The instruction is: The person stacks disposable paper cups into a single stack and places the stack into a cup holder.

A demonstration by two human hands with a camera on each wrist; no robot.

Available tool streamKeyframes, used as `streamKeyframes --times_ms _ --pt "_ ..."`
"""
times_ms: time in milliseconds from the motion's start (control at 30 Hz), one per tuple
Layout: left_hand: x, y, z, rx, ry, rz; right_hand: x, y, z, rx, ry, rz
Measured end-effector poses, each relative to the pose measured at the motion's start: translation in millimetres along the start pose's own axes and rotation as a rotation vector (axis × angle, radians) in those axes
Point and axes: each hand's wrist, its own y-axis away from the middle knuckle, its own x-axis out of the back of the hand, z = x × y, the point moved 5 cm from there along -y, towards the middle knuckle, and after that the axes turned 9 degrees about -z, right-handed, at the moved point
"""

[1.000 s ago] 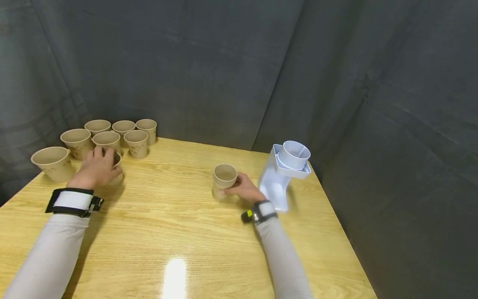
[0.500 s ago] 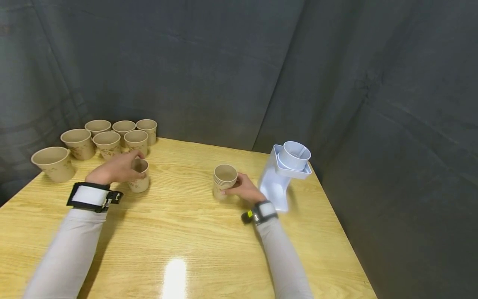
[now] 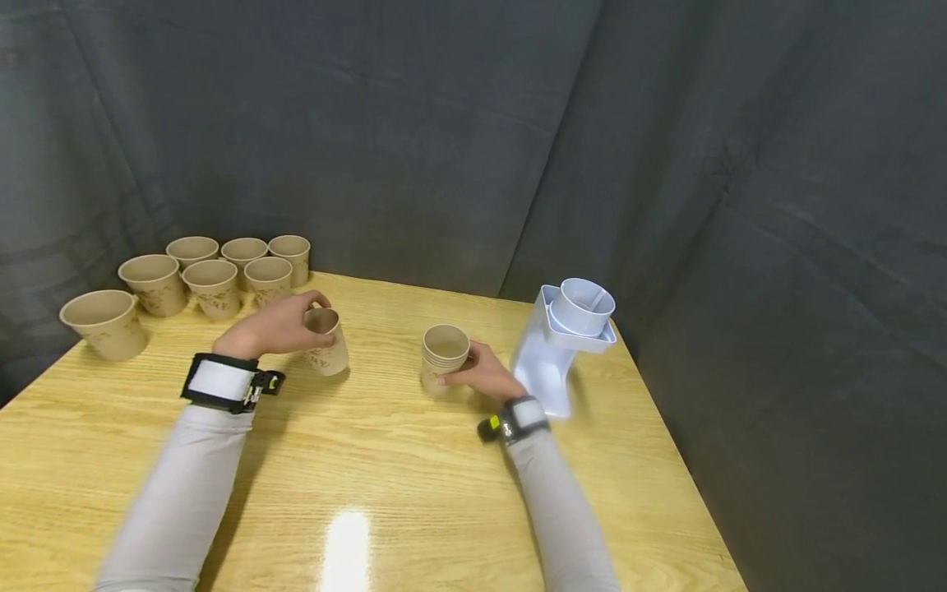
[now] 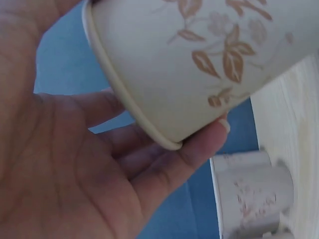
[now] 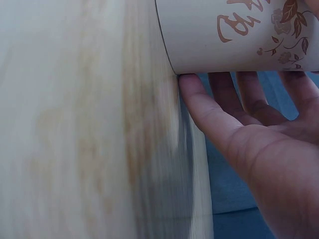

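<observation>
Pinching a single beige paper cup (image 3: 328,359) at the rim between thumb and fingers of the left hand (image 3: 274,327); holding it at a slant, mouth toward the palm, over the left half of the table (image 3: 385,469), nearer the far edge than the near one. Not telling from these views whether touching the wood at the base. Showing a rolled, pale rim and, on the outer wall, brown leaves with fainter flowers. Gripping a nested stack of cups (image 3: 435,376) with the right hand (image 3: 484,372), pressing the thumb low on the wall and setting the fingers behind. Standing upright right of the table's middle, layering several rims at the top, bearing brown script-like marks and flowers. Noting seven more cups (image 3: 214,300) grouped mouth-up toward the far left corner. Noting also a white plastic stand (image 3: 543,374) with a round tube on top near the far right corner.
</observation>
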Motion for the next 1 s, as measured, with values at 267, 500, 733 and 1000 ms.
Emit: streamKeyframes --times_ms 267,500,733,1000 --pt "-3.4 -13.5 19.3 -0.044 0.068 0.036 2 -10.7 21 0.012 0.021 0.032" --pt "-0.9 -19.6 32.7 -0.109 0.196 0.138 4 -8.7 19 0.026 0.03 0.044" --pt "5.0 -15.7 38.1 -0.173 0.314 0.266 4 -9.1 20 0.009 0.011 0.036" --pt "7.2 -15.2 51.5 -0.319 0.36 0.431 3 -8.4 20 0.012 0.004 0.038"
